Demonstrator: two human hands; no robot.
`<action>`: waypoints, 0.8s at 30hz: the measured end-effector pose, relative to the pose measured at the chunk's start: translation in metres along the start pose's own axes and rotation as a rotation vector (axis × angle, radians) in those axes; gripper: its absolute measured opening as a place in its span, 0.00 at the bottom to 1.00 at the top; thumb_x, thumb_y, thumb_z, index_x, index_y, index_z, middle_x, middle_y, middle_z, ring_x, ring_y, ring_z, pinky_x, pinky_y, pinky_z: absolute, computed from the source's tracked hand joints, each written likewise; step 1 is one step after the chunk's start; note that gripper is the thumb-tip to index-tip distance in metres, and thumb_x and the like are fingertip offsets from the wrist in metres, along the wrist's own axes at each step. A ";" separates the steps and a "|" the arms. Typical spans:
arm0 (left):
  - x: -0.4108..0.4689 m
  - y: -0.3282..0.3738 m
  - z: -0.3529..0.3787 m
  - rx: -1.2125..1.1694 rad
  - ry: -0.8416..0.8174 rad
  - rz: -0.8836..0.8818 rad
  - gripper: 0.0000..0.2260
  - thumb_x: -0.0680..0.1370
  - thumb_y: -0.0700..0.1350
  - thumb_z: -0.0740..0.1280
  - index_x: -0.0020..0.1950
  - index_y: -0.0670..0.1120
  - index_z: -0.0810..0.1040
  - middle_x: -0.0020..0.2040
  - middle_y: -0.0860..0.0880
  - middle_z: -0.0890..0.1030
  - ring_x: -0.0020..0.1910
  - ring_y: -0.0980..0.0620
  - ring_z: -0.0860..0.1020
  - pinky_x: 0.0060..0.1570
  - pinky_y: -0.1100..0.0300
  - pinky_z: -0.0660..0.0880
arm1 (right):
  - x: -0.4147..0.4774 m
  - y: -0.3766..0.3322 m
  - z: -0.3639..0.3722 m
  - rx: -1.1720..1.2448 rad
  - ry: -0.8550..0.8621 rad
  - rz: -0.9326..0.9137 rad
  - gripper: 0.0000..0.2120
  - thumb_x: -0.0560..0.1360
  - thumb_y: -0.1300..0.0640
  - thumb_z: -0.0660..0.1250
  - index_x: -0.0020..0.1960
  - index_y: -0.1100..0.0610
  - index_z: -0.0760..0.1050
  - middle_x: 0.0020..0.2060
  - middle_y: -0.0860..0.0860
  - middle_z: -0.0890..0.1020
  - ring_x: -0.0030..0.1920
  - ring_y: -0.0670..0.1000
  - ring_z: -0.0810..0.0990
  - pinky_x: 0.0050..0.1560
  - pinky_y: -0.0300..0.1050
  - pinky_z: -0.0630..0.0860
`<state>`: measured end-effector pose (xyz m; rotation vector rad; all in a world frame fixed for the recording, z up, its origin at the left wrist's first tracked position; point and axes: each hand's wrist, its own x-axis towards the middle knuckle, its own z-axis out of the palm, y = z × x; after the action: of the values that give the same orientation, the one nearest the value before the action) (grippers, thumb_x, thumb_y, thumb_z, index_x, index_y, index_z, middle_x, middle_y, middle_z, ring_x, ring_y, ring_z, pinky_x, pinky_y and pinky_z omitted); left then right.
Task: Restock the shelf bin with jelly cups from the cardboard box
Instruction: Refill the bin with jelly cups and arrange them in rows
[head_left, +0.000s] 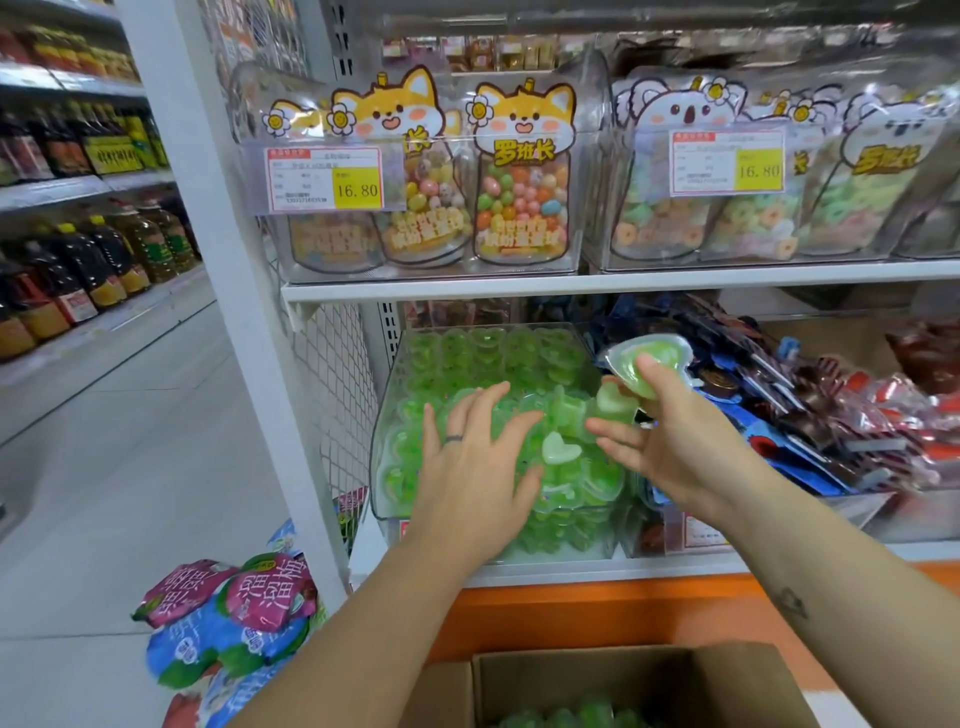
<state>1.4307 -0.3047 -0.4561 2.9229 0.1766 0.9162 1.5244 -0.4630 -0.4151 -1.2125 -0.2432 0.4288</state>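
A green heart-shaped jelly cup (670, 353) was pinched in the right hand (670, 441) while the left hand (467, 467) was spread, fingers released, over the shelf bin (385, 415).

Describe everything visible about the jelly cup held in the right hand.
The jelly cup is heart-shaped, made of clear, glossy plastic with pale green jelly inside. It is tilted, its broad face toward the camera. The right hand pinches it, thumb on that face. It is held in the air near the right edge of the clear shelf bin, above the cups piled there.
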 end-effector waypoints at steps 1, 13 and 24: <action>0.000 0.001 0.000 0.005 -0.007 0.013 0.20 0.72 0.56 0.65 0.62 0.55 0.74 0.68 0.46 0.71 0.67 0.43 0.70 0.64 0.32 0.58 | -0.003 0.003 -0.002 0.032 0.012 0.044 0.16 0.77 0.45 0.61 0.60 0.52 0.71 0.54 0.49 0.78 0.40 0.52 0.85 0.34 0.40 0.79; 0.001 0.011 0.008 0.058 -0.124 0.038 0.21 0.69 0.58 0.71 0.60 0.55 0.77 0.67 0.47 0.73 0.68 0.44 0.69 0.64 0.31 0.59 | -0.005 -0.001 0.001 -0.120 -0.043 0.068 0.13 0.78 0.48 0.62 0.59 0.53 0.71 0.54 0.45 0.75 0.38 0.50 0.83 0.38 0.39 0.78; 0.007 -0.007 -0.014 -0.080 -0.014 -0.086 0.17 0.76 0.55 0.65 0.64 0.57 0.74 0.69 0.54 0.69 0.71 0.49 0.62 0.71 0.39 0.48 | 0.000 -0.007 0.019 -0.723 0.027 -0.398 0.17 0.68 0.56 0.75 0.49 0.51 0.69 0.41 0.58 0.78 0.37 0.53 0.75 0.46 0.58 0.78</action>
<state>1.4280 -0.2965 -0.4415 2.8234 0.2567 0.8684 1.5182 -0.4489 -0.4018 -1.8224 -0.6394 -0.0415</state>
